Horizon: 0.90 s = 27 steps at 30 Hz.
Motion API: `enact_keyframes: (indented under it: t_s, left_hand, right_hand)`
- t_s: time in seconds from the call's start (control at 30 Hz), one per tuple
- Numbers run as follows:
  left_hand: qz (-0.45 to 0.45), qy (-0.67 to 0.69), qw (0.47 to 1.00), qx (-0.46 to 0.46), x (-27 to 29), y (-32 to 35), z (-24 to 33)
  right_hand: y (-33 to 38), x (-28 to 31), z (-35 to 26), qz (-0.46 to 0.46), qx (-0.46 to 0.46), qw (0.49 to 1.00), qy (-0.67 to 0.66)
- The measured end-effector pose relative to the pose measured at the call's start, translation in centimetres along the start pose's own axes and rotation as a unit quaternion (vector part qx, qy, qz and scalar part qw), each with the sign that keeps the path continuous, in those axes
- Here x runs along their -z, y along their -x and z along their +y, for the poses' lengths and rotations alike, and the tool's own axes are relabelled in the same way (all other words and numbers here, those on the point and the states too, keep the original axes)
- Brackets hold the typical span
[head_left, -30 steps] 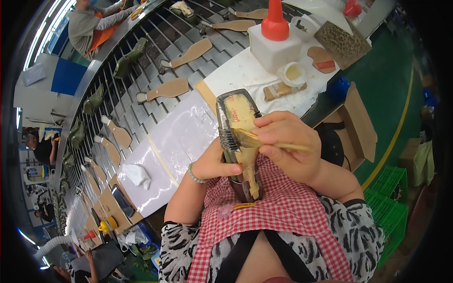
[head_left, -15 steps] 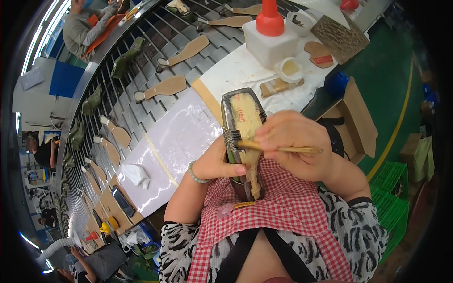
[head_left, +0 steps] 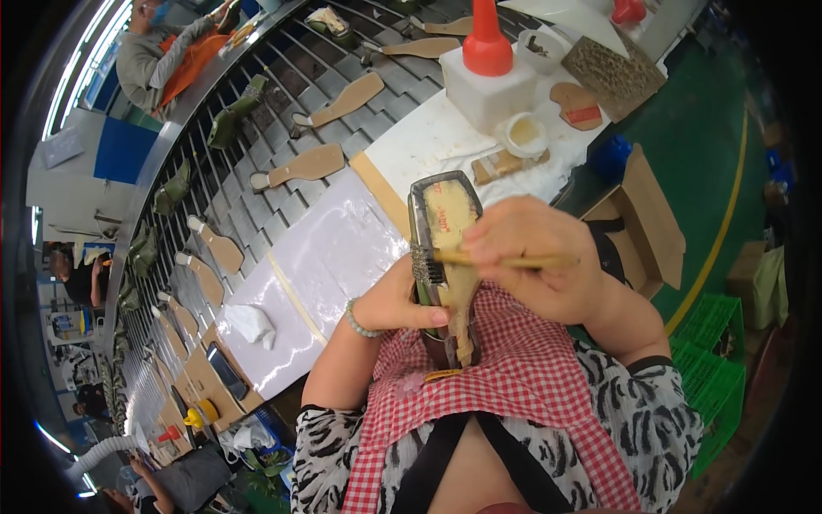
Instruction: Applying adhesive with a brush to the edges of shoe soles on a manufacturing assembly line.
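Note:
My left hand (head_left: 391, 294) is closed round the side of a shoe upper (head_left: 452, 224) with its sole side facing up. Its pale insole has a dark rim around the edge. A wooden-handled brush (head_left: 514, 259) is pinched in my right hand (head_left: 539, 253). The brush's bristles touch the shoe's left rim, just above my left thumb. The narrow heel end of the shoe points toward my checked apron (head_left: 479, 385). My right palm hides part of the handle.
A metal roller conveyor (head_left: 257, 201) carries brown soles (head_left: 342, 100) and green shoe uppers (head_left: 235, 111). To the right stand a white bottle with a red cap (head_left: 488, 77), a small cup of pale liquid (head_left: 524, 132) and a cardboard box (head_left: 646, 223). A co-worker (head_left: 158, 60) stands beyond the conveyor.
The brush and my right hand have shifted slightly along the shoe's left rim. The shoe has moved a little down in the picture, still in my left hand.

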State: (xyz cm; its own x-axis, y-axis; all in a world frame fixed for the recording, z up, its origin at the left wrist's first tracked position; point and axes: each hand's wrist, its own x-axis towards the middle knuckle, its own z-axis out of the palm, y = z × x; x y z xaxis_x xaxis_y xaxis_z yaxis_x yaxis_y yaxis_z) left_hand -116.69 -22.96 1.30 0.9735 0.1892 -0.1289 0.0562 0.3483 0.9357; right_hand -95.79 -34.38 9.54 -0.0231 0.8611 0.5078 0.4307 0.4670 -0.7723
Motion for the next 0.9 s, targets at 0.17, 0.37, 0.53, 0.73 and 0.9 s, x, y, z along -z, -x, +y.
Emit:
enact_keyframes:
  t_s: [0.17,0.37,0.53,0.73,0.9]
  left_hand:
    - [0.075,0.057,0.995,-0.031,-1.1,0.1,0.4]
    - [0.186,0.295,0.929,-0.122,2.0,0.5,-0.2]
    - [0.199,0.395,0.865,-0.236,9.2,-0.7,4.6]
    - [0.35,0.254,0.849,-0.304,25.6,-4.2,10.0]
    - [0.482,0.022,0.809,-0.334,36.2,-10.6,13.6]
  right_hand:
    - [-0.1,0.9,-0.3,-0.06,0.012,0.998,-0.011]
    - [-0.3,1.3,1.0,0.074,-0.075,0.982,-0.157]
    - [0.6,0.5,4.2,0.094,-0.159,0.961,-0.208]
    - [-1.2,-0.1,6.5,0.11,-0.22,0.933,-0.263]
    - [-3.5,-0.3,8.3,0.09,-0.287,0.908,-0.293]
